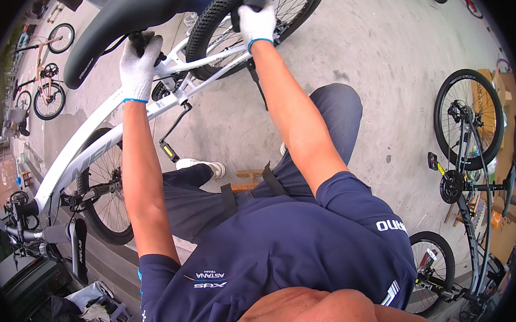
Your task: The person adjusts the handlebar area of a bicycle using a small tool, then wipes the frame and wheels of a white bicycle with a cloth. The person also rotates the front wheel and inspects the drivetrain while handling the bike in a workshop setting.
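A white bicycle (85,133) with a black saddle (123,27) stands across my left side, its handlebar at the lower left. My left hand (138,65), in a white glove with dark fingers, is closed just beneath the saddle, by the seat post; the saddle and the hand itself cover what it grips. My right hand (257,20), gloved the same way, reaches to the spokes of the rear wheel (206,37). Its fingers curl at a dark patch there, and I cannot make out what they hold. Below hang the crank and pedal (168,150).
At right, another bicycle (464,207) stands beside flattened cardboard (506,116). A wooden stool (248,179) shows between my legs. An orange-framed bicycle (45,79) stands far left. A person in dark clothes (67,320) is at the lower left, near a step (105,223).
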Tool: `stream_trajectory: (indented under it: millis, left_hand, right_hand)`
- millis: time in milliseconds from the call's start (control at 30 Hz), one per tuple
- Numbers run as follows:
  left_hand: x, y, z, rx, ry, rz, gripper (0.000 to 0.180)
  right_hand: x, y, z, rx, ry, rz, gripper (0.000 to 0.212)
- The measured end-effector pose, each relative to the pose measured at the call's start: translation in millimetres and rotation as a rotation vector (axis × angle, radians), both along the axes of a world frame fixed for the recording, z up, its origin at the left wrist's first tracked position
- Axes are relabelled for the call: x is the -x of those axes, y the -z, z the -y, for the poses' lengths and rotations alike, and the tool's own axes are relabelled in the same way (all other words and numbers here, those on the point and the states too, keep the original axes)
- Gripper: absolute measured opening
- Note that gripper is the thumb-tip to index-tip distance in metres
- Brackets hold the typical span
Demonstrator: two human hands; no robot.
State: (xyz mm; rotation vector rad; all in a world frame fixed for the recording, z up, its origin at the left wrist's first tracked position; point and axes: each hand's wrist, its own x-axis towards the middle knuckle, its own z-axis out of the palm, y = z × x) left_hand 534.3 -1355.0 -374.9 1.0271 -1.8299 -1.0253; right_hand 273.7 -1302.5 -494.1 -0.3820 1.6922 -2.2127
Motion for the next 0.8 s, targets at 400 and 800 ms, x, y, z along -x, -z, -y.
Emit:
stream_trajectory:
  millis: [400, 800]
  left_hand:
    - [27, 11, 2, 0.028, -0.151, -0.181, 0.032]
    - [27, 11, 4, 0.02, -0.089, -0.205, 0.027]
  right_hand:
    - [7, 29, -10, 0.28, -0.501, 0.251, 0.043]
    - [-64, 25, -25, -0.312, -0.545, -0.062, 0.082]
